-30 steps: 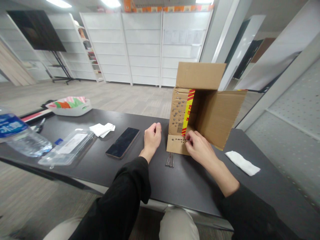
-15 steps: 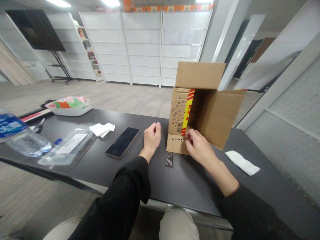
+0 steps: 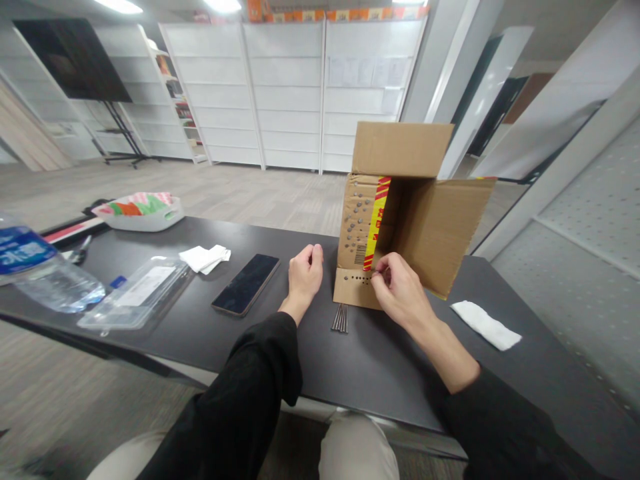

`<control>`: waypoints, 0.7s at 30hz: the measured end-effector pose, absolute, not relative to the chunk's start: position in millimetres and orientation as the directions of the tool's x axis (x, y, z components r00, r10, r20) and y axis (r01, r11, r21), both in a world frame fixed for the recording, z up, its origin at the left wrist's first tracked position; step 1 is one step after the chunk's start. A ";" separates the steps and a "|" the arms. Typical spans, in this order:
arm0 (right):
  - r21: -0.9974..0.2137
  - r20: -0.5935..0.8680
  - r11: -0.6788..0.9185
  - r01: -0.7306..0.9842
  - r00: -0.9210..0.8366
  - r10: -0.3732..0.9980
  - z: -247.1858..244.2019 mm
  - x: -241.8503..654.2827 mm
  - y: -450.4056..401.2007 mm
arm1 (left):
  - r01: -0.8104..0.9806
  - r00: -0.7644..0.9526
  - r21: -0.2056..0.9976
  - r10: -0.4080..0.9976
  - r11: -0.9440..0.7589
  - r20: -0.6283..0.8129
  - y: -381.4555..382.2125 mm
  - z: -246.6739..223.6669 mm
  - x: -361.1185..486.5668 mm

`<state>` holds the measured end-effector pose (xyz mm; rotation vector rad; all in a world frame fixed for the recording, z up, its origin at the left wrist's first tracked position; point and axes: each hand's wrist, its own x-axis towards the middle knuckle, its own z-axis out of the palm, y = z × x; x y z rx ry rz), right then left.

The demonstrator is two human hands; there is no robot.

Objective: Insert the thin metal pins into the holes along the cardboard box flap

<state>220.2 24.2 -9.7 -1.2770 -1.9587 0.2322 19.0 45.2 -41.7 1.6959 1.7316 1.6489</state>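
Observation:
A cardboard box (image 3: 430, 220) stands on its side on the dark table, its opening toward me. Grey round metal heads dot its left front flap (image 3: 354, 217), beside a yellow-and-red tape strip (image 3: 377, 223). The lower flap (image 3: 350, 293) carries a row of small dark holes and one metal head. At the right end of that row, my right hand (image 3: 403, 290) pinches thumb and forefinger together; what is between them is too small to name. My left hand (image 3: 304, 277) rests closed on the table left of the box, its inside hidden. Several thin nails (image 3: 340, 319) lie below the lower flap.
Left of my left hand lies a phone (image 3: 246, 285), then folded tissues (image 3: 205, 258) and a clear plastic case (image 3: 140, 293). A water bottle (image 3: 45, 267) and a white basket (image 3: 143, 217) are farther left. A white folded tissue (image 3: 486, 325) lies at right.
My right hand has shifted very slightly at the lower flap, its fingers still pinched and a little more raised. My left hand, the box and the nails stay put.

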 end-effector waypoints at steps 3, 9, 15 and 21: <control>-0.545 0.550 0.517 0.660 -0.184 0.815 -9.7 219.8 23.8 | 0.556 -0.316 0.780 0.795 -0.287 0.518 44.7 -40.3 19.5; -0.542 0.621 0.617 0.570 -0.223 0.751 -6.5 217.1 19.3 | 0.554 -0.313 0.776 0.788 -0.302 0.530 45.2 -41.2 18.5; -0.508 0.591 0.725 0.465 -0.424 0.686 -3.9 214.2 13.9 | 0.570 -0.315 0.771 0.792 -0.283 0.523 45.9 -41.9 18.7; -0.511 0.519 0.758 0.405 -0.558 0.647 -5.4 214.7 11.4 | 0.568 -0.318 0.772 0.790 -0.284 0.525 44.3 -40.0 19.9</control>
